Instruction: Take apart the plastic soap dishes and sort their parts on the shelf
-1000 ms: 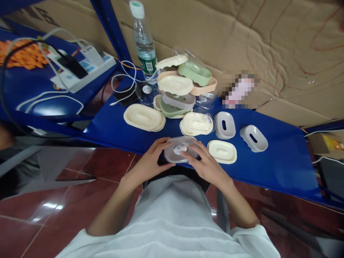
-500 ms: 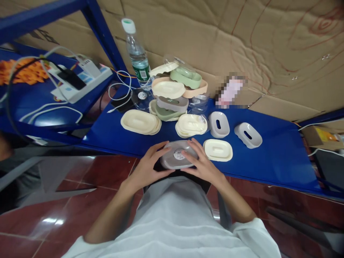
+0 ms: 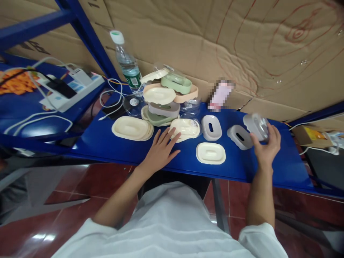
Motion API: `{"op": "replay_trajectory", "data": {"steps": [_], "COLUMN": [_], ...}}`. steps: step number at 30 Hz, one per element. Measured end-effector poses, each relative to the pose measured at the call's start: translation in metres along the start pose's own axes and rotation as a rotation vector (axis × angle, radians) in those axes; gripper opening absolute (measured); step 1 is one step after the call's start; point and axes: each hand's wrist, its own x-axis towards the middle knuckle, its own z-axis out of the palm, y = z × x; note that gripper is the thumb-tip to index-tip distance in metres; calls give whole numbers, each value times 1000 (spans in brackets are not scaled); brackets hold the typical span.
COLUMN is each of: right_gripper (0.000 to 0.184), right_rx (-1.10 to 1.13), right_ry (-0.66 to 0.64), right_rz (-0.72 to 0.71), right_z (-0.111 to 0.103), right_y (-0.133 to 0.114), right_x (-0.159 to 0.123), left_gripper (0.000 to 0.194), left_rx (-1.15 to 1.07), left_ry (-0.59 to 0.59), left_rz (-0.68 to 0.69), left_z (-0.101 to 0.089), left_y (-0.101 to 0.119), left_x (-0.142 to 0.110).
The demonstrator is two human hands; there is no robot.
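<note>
At the right of the blue table, my right hand [image 3: 268, 148] grips a grey soap box [image 3: 251, 123] with a clear lid, slightly blurred by motion. It is just behind a grey oval soap dish base [image 3: 239, 137] with a slot; whether the two touch is unclear. My left hand [image 3: 159, 152] holds nothing, its fingers spread by the front of a cream tray stack [image 3: 185, 129] that has a clear lid by it. Further left lies another stack of cream trays [image 3: 130, 128]. A second grey base [image 3: 211, 128] and a single cream tray [image 3: 211, 153] lie between my hands.
Behind the trays, a heap of green, peach and grey soap dish parts [image 3: 163, 107] mixes with clear lids. A water bottle [image 3: 127, 66] stands at the back left, near a white cable and power strip [image 3: 77, 91]. Cardboard [image 3: 174, 36] walls the back; a blurred-out object [image 3: 220, 95] leans there.
My right hand has carried the grey soap box from the table's front edge to the right end. My left hand has let go of it and moved to the cream stack.
</note>
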Motion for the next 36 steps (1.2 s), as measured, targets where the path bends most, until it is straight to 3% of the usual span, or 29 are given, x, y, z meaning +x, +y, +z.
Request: {"op": "replay_trajectory", "data": {"steps": [2,4,8,15,21,27,31,36], "right_gripper": [85,86,84,90,85,86,83,75], "right_rx": [-89,-127,-117,-158,-117,-144,-174,-232], "right_ry": [-41,-123,-212,-259,-220,-135,-105,-131], "right_rz": [147,218,205,248,193,122,145,186], "right_z": [9,16,22,21,22,29,29,30], "right_y": [34,50,51,45,59,79,86,89], "right_x": [8,8,-3,-15,-18,-5,10,26], "left_gripper": [55,44,32,41,54,61,54,44], "left_rx": [54,88,110,22,-88,-71,-59,-61], "left_ry": [21,70,172,217,176,235,286,236], "left_rz": [20,41,94,120,61,-85,-95,-106], "left_z": [6,9,11,4,-20,-41,-47,-46], "left_y": [-3,-4,-2,1,6,8,10,7], "left_x": [1,-3,-12,-20,-70,-129,-145,-149]}}
